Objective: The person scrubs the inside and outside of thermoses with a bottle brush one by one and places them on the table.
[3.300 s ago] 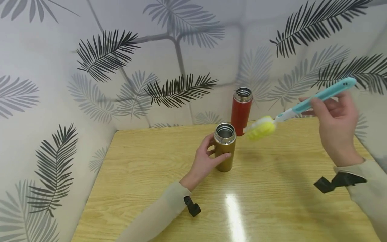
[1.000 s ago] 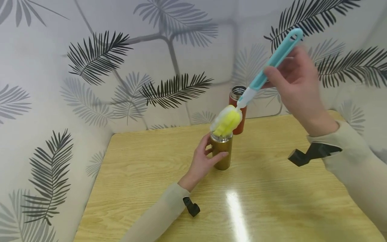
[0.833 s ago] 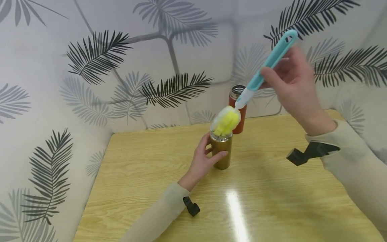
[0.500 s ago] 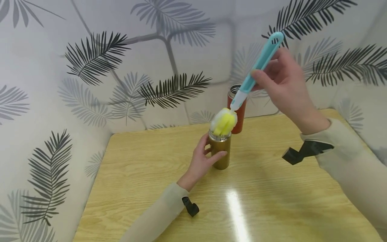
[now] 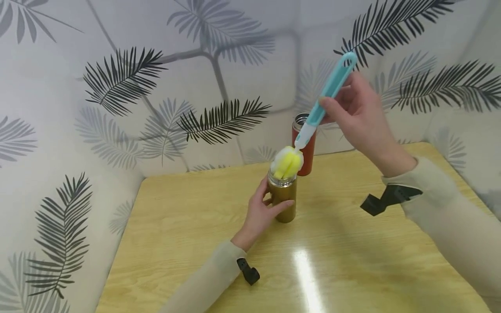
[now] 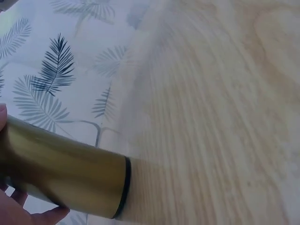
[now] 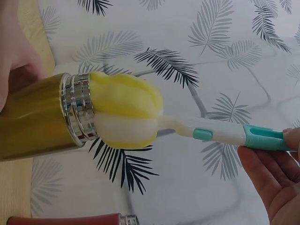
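Note:
My left hand (image 5: pixel 260 213) grips a gold thermos bottle (image 5: pixel 284 204) that stands upright on the table, its steel-rimmed mouth uncapped. My right hand (image 5: pixel 362 117) pinches the teal handle of a bottle brush (image 5: pixel 332 84), which slants down to the left. In the right wrist view the yellow and white sponge head (image 7: pixel 126 110) bulges out of the bottle's mouth, with its lower end inside the rim and hidden. The left wrist view shows the gold thermos bottle's lower body (image 6: pixel 79 173) and dark base against the wood.
A red thermos bottle (image 5: pixel 307 156), also uncapped, stands just behind the gold one, near the wall. The wooden table (image 5: pixel 188 226) meets a wall (image 5: pixel 164 78) with a leaf print at its back edge. Black straps with small mounts sit on both wrists.
My right hand has brought the brush from the right over to the gold bottle, tilted it steeper and lowered its sponge into the mouth. My left hand keeps its grip on the bottle.

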Available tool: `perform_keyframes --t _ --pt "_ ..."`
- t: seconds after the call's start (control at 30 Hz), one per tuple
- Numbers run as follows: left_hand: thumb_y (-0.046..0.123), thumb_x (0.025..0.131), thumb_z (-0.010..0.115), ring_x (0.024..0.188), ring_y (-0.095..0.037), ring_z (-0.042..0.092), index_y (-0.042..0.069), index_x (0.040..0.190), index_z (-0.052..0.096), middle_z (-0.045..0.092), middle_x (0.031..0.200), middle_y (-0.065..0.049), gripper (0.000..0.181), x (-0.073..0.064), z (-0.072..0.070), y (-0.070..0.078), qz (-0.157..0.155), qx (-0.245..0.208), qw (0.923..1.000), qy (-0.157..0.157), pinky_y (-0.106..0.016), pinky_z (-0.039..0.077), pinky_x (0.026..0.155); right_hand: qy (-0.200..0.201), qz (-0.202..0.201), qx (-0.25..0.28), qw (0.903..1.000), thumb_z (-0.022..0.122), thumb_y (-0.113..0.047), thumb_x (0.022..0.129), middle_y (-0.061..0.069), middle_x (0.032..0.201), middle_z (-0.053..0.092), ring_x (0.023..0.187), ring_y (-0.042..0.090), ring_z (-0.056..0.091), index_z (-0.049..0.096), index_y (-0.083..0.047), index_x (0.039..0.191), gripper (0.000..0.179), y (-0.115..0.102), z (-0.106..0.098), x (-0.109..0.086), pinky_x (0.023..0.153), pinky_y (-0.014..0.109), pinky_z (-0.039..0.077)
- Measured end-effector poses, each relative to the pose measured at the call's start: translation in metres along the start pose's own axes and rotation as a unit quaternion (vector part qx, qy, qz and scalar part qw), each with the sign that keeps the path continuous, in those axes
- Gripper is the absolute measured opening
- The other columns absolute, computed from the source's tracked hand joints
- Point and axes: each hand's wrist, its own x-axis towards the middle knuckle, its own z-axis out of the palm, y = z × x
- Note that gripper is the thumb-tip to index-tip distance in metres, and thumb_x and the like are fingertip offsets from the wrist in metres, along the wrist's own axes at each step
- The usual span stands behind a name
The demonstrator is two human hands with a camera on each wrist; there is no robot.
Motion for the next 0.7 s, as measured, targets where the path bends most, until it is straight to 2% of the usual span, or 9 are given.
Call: perform_keyframes --t 0.17,0.33,0.5,0.57,0.7 --pt "0.022 0.089 0.086 0.129 -0.02 0.054 0.036 0.158 0.042 0.055 0.148 0.008 0.083 -0.004 -0.003 0.002 0.0 0.0 0.9995 0.032 -0.051 0.049 0.107 0.008 -0.004 0.03 0.9995 0.062 -0.004 0.103 0.007 0.098 0.07 0.083 0.015 0.074 0.056 -0.008 0.124 0.023 -0.001 0.001 -0.003 0.077 0.024 0.061" --pt "0.02 0.088 0.086 0.131 -0.021 0.05 0.036 0.161 0.039 0.054 0.144 0.0 0.089 0.002 -0.01 0.013 0.038 0.022 0.9972 0.06 -0.055 0.048 0.104 0.037 -0.014 0.076 0.9963 0.064 -0.003 0.102 0.008 0.099 0.07 0.086 0.015 0.074 0.058 -0.01 0.123 0.023 -0.004 -0.005 -0.002 0.079 0.023 0.06" --pt "0.021 0.084 0.088 0.124 -0.023 0.048 0.031 0.162 0.039 0.053 0.131 -0.009 0.092 0.004 -0.017 0.024 0.062 0.077 0.9932 0.061 -0.054 0.048 0.102 0.041 -0.01 0.085 0.9955 0.064 -0.003 0.101 0.008 0.1 0.071 0.086 0.016 0.075 0.058 -0.01 0.122 0.023 -0.004 -0.004 -0.005 0.078 0.023 0.06" --pt "0.019 0.083 0.089 0.121 -0.025 0.048 0.028 0.161 0.041 0.053 0.128 -0.011 0.092 0.004 -0.019 0.026 0.071 0.089 0.9918 0.058 -0.053 0.048 0.102 0.042 -0.021 0.077 0.996 0.064 -0.002 0.101 0.008 0.099 0.071 0.086 0.016 0.075 0.06 -0.011 0.122 0.022 -0.003 -0.002 -0.008 0.077 0.024 0.061" --pt "0.018 0.082 0.09 0.12 -0.025 0.047 0.027 0.16 0.044 0.051 0.125 -0.011 0.091 0.006 -0.022 0.027 0.078 0.099 0.9902 0.058 -0.05 0.049 0.101 0.047 -0.036 0.108 0.9924 0.065 -0.001 0.1 0.012 0.098 0.072 0.085 0.018 0.075 0.061 -0.008 0.12 0.021 0.001 0.001 -0.011 0.076 0.026 0.061"
